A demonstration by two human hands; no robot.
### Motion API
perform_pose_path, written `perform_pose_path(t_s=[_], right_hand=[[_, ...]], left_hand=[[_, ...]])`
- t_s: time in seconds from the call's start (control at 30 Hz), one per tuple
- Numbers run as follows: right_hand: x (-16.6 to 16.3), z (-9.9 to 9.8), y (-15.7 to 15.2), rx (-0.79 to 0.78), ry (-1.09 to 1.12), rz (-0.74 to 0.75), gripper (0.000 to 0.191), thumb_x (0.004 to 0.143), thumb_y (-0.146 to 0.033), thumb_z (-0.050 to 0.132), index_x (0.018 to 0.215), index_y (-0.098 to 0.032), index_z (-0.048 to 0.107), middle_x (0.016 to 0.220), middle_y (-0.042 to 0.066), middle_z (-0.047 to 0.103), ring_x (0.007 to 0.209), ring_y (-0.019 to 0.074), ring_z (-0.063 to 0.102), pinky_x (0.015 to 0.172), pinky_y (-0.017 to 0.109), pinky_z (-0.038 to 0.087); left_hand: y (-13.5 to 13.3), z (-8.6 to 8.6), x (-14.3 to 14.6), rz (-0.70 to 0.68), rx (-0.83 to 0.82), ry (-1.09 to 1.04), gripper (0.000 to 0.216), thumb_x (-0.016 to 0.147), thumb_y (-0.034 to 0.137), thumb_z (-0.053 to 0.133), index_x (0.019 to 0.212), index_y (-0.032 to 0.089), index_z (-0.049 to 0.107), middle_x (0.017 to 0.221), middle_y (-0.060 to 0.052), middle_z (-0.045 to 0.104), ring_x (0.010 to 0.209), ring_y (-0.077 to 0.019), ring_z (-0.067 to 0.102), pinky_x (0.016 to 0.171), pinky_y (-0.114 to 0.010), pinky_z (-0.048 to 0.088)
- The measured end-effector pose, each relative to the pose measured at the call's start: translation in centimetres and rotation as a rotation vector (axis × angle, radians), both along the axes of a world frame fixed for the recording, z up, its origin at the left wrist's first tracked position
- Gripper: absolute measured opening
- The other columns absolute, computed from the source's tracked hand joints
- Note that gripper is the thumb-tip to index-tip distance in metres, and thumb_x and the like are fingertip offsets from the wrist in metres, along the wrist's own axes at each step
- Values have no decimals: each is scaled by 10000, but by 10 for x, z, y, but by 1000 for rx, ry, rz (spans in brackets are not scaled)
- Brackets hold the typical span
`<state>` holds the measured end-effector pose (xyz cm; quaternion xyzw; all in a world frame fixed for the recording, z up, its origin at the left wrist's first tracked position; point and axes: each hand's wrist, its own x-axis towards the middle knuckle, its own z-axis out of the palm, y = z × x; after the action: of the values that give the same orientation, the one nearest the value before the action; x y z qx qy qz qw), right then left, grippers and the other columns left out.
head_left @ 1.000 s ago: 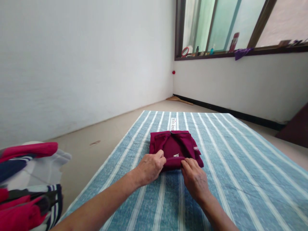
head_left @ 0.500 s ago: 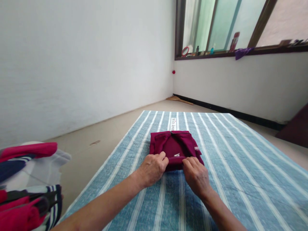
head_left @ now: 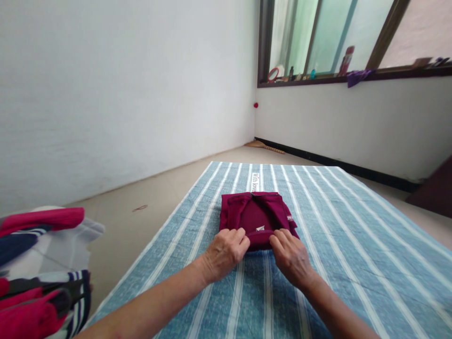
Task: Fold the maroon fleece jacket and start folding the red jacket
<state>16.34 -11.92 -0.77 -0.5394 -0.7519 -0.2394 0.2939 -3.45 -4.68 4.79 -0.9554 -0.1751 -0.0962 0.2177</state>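
A folded maroon garment (head_left: 259, 214) lies on a blue-and-white striped cloth (head_left: 318, 226). It has a collar-like opening with a dark zipper at its far edge, a small white tag near its near edge and white lettering on its right side. My left hand (head_left: 228, 247) grips the near edge at the left, fingers curled over the fabric. Gripping the same edge at the right is my right hand (head_left: 291, 254), its fingers bent down around the cloth. Between the hands the near edge forms a rolled band. The fingertips are partly hidden in the fabric.
A pile of clothes (head_left: 38, 315), pink, navy, white and grey, is at the lower left. A thin loop (head_left: 140, 208) lies on the tiled floor. In the far corner rests a broom (head_left: 264, 146). Small items and a purple cloth (head_left: 358, 76) are on the window sill.
Both hands keep hold of the garment's near edge. The left hand's fingers have moved slightly, now lying flatter along the edge; the right hand has shifted a little. The garment stays in place.
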Motion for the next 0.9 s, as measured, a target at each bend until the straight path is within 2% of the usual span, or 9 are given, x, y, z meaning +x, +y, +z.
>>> perform_pose_path(t_s=[0.23, 0.7, 0.77, 0.9], right_hand=[[3, 2, -2, -17, -63, 34, 366, 955, -134, 263, 799, -141, 594, 867, 115, 582, 875, 245, 502, 677, 321, 392], [6, -2, -4, -68, -111, 44, 249, 918, -110, 369, 800, -155, 583, 921, 102, 591, 890, 243, 514, 687, 321, 418], [6, -2, -6, -71, -107, 53, 240, 914, -101, 368, 853, -145, 595, 958, 111, 597, 937, 247, 518, 708, 322, 432], [1, -4, -10, -60, -102, 50, 281, 894, -81, 377, 1085, -99, 583, 1098, 153, 598, 1056, 284, 500, 761, 353, 456]], left_hand=[[0, 3, 2, -36, -50, 106, 150, 892, 103, 446, 777, 186, 492, 757, -33, 543, 632, -202, 527, 533, -343, 415], [2, 13, 4, -111, -80, 178, 124, 885, 119, 496, 775, 174, 509, 786, -37, 551, 651, -193, 518, 543, -337, 407], [2, 16, 4, -121, -94, 157, 126, 886, 128, 506, 769, 172, 518, 799, -41, 551, 680, -192, 516, 562, -340, 406], [0, 20, 4, -106, -106, 121, 143, 883, 136, 522, 745, 172, 524, 818, -49, 556, 717, -195, 508, 601, -343, 404]])
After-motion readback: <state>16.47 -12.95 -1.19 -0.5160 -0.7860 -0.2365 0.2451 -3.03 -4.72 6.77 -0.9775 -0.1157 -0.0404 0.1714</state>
